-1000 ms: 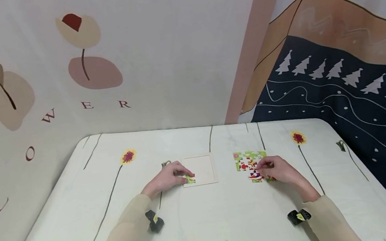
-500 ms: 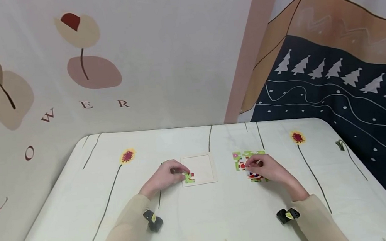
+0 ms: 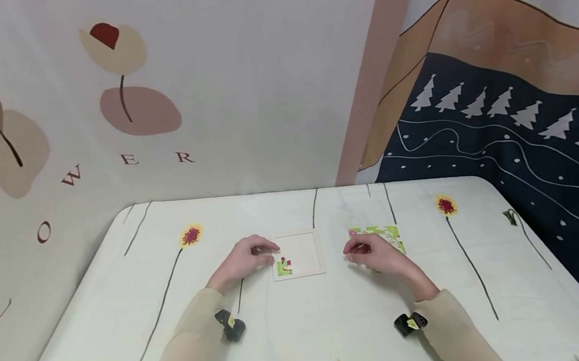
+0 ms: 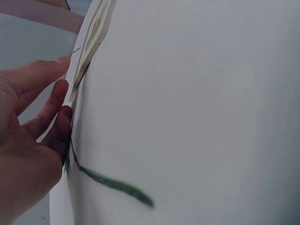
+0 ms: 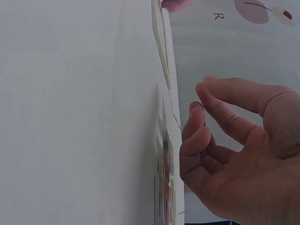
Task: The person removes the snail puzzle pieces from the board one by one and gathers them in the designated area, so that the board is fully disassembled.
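A shallow pale puzzle tray [image 3: 307, 254] lies flat near the middle of the table. Green-and-red puzzle pieces [image 3: 284, 268] sit in its near left corner. My left hand [image 3: 242, 262] is beside the tray's left edge. In the left wrist view, that hand's thumb and fingers stand apart with nothing seen between them. My right hand [image 3: 380, 255] is over the near left part of the loose colourful puzzle pieces [image 3: 386, 233], hiding some. In the right wrist view, its thumb and index fingertips [image 5: 204, 86] meet; whether a small piece is between them cannot be made out.
The white tablecloth [image 3: 293, 331] has printed flowers and stems. A pale wall cloth [image 3: 260, 90] hangs behind the table, with a dark tree-patterned cloth [image 3: 499, 131] at the right. Each wrist carries a small black camera [image 3: 410, 324].
My right hand has moved left across the loose pieces toward the tray. My left hand has lifted off the corner pieces and drawn slightly left, uncovering them.
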The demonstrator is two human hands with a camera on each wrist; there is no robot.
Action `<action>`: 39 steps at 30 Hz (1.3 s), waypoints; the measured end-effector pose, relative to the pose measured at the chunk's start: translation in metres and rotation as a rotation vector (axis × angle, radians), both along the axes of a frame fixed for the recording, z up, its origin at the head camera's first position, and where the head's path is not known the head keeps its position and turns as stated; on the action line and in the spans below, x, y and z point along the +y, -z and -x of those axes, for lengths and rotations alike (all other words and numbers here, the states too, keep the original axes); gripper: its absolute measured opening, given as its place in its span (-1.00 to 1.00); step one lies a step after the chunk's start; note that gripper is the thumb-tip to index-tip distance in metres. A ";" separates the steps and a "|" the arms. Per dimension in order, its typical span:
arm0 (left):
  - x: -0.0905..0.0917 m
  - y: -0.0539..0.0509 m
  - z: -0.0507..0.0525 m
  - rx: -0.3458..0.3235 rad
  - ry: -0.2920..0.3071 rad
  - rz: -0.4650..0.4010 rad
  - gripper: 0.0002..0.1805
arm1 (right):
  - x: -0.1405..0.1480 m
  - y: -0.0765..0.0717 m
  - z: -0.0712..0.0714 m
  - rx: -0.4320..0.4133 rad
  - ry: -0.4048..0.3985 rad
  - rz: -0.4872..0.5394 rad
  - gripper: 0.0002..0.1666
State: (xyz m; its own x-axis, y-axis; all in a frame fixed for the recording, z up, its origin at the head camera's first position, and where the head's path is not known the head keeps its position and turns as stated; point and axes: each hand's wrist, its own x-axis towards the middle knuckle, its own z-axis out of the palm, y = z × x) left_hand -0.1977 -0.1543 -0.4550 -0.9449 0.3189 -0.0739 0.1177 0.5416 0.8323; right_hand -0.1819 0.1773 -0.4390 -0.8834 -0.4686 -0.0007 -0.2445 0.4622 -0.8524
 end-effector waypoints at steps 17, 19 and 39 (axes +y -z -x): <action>-0.002 0.008 0.003 0.011 0.039 0.002 -0.72 | -0.040 -0.003 0.003 -0.066 -0.138 0.033 -0.78; -0.003 0.009 0.003 0.008 0.038 0.002 -0.72 | -0.046 -0.004 0.004 -0.068 -0.150 0.035 -0.76; -0.004 0.007 0.003 0.002 0.060 -0.001 -0.72 | -0.100 -0.001 0.011 -0.055 -0.197 -0.002 -0.61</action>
State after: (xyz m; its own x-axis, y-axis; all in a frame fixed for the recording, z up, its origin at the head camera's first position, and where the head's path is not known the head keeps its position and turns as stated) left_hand -0.2002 -0.1579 -0.4617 -0.9244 0.3746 -0.0721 0.1511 0.5331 0.8325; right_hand -0.1928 0.0778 -0.4381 -0.7734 -0.6322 -0.0473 -0.2838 0.4120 -0.8659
